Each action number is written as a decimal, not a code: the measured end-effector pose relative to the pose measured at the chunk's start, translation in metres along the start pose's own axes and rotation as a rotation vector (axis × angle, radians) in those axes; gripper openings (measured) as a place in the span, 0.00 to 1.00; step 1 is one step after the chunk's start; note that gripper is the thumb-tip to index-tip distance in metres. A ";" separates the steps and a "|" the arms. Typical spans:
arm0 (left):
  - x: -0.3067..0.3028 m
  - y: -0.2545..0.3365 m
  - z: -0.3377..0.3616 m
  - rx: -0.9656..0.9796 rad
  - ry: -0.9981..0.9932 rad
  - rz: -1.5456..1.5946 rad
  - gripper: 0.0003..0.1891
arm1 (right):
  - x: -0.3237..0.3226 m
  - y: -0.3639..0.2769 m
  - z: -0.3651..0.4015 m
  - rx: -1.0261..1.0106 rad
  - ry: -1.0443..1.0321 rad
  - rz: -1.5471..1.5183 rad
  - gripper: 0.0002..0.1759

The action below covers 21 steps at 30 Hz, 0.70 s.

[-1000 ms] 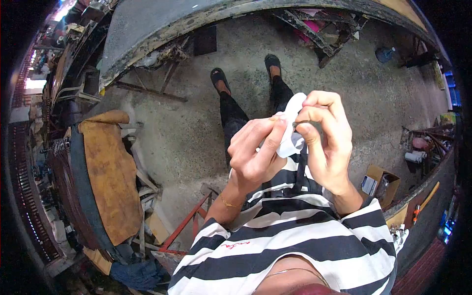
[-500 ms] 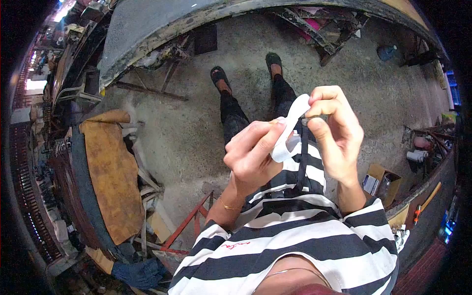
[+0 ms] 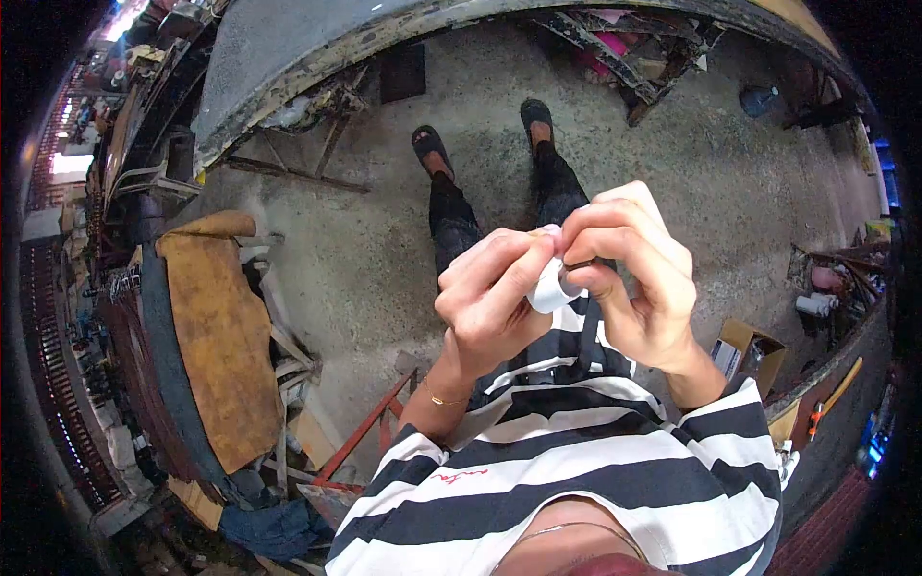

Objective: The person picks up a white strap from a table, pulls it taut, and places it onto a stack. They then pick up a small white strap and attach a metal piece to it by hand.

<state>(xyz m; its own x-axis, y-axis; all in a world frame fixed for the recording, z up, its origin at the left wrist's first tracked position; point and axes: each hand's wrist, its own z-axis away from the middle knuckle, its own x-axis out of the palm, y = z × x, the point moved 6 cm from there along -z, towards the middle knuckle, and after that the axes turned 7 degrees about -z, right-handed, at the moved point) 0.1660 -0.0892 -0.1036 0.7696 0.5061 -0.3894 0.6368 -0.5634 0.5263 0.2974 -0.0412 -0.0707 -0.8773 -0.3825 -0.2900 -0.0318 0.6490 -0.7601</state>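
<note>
A white strip hangs in a curved loop below my fingertips, in front of the striped shirt. My left hand is closed, with its thumb and fingers pinching the strip. Right beside it, my right hand has its fingers curled in, and their tips meet my left fingertips at the top of the strip. A small dark thing shows between my right thumb and fingers, too small to name. The strip's upper end is hidden by the fingers.
A large grey-topped table curves across the top. Brown sheet material lies on a stand at the left, near a red metal frame. An open cardboard box stands on the floor at the right, and a blue container farther back.
My right hand has moved left and slightly down, up against my left hand. The strip, stretched up between the hands before, now shows only as a short loop.
</note>
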 end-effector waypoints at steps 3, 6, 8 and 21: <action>0.002 0.003 -0.002 0.019 0.033 -0.040 0.19 | 0.000 0.013 0.009 0.061 0.031 -0.107 0.07; 0.003 0.006 -0.003 0.039 0.046 -0.072 0.20 | -0.002 0.024 0.018 0.175 0.157 -0.239 0.08; 0.005 0.005 -0.004 0.042 0.037 -0.094 0.20 | -0.007 0.026 0.020 0.178 0.211 -0.087 0.07; 0.008 0.007 -0.004 0.044 0.018 -0.107 0.21 | -0.001 0.013 0.018 0.162 0.222 0.001 0.06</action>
<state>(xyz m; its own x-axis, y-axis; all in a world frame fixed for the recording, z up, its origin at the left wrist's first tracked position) 0.1770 -0.0865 -0.1001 0.6966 0.5763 -0.4274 0.7168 -0.5334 0.4491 0.3064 -0.0440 -0.0911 -0.9613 -0.2170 -0.1696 0.0303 0.5288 -0.8482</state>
